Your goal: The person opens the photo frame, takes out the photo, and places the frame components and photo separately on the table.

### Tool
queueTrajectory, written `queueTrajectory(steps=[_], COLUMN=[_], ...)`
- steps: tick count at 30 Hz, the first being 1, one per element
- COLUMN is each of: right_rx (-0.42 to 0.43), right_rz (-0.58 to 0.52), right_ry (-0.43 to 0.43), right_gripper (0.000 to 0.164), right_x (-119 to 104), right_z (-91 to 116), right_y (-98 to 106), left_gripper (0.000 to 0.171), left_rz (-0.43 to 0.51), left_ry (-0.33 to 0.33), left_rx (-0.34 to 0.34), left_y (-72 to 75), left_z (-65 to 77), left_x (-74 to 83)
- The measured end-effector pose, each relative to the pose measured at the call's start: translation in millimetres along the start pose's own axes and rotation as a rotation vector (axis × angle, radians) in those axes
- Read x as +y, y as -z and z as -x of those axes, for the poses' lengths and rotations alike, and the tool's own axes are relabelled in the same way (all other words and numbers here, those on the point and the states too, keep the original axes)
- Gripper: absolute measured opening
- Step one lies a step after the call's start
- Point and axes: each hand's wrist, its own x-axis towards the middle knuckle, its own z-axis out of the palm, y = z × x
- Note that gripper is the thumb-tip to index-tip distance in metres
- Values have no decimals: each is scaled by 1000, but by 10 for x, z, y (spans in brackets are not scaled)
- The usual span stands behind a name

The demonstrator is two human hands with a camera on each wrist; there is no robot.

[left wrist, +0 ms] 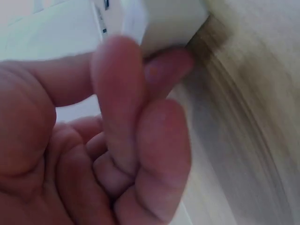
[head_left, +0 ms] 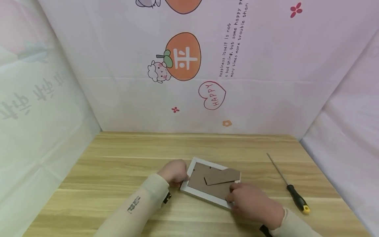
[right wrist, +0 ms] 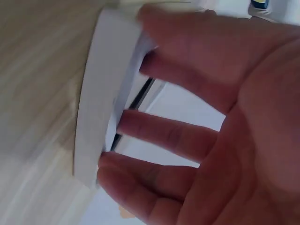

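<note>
A white picture frame [head_left: 207, 197] lies back up on the table, slightly turned. Its brown backing board [head_left: 201, 179] carries a brown stand flap [head_left: 223, 177], slanting across the right part. At the frame's left side, my left hand [head_left: 175, 171] pinches the edge; in the left wrist view the left fingers [left wrist: 161, 150] are curled close by the white corner [left wrist: 168, 23]. My right hand [head_left: 251, 200] grips the near right corner. From the right wrist, the fingers [right wrist: 168, 133] reach over the white rim [right wrist: 104, 93] onto its inner side.
To the right lies a screwdriver [head_left: 297, 197] with a black and yellow handle, its shaft pointing away. The wooden table [head_left: 124, 151] is bounded by a printed white cloth [head_left: 133, 105] at the back and white cloth on both sides.
</note>
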Motion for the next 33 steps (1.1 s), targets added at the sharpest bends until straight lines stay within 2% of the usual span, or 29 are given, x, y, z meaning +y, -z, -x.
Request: queueTrajectory(steps=[2, 5, 7, 10, 13, 20, 26, 30, 32, 33], right_rx=[-12, -15, -14, 3, 14, 34, -22, 53, 101, 110], right_rz=[-19, -60, -83, -93, -85, -68, -151, -168, -158, -136], right_ry=[0, 0, 9, 51, 83, 110, 6, -29, -107, -174], right_gripper=[22, 24, 25, 26, 28, 32, 24, 33, 35, 34], right_x=[2, 36, 68, 118, 155, 203, 279, 480, 617, 693], right_z=[-8, -20, -29, -41, -57, -84, -65, 109, 259, 344], right_y=[6, 17, 26, 17, -7, -21, -8, -2, 42, 71], left_gripper=[33, 28, 24, 19, 17, 11, 9, 6, 5, 4], left_rz=[38, 140, 277, 454, 571, 665, 740, 761, 767, 771], left_ry=[34, 75, 114, 142, 182, 221, 246, 251, 253, 252], left_rx=[-67, -109, -98, -46, 0, 43, 26, 24, 28, 29], left_y=[28, 42, 33, -10, -53, -80, -31, -27, -29, -28], left_z=[19, 15, -6, -65, -122, -177, -194, -210, -220, -224], left_x=[-7, -49, -91, -164, -225, -250, -270, -266, -257, -254])
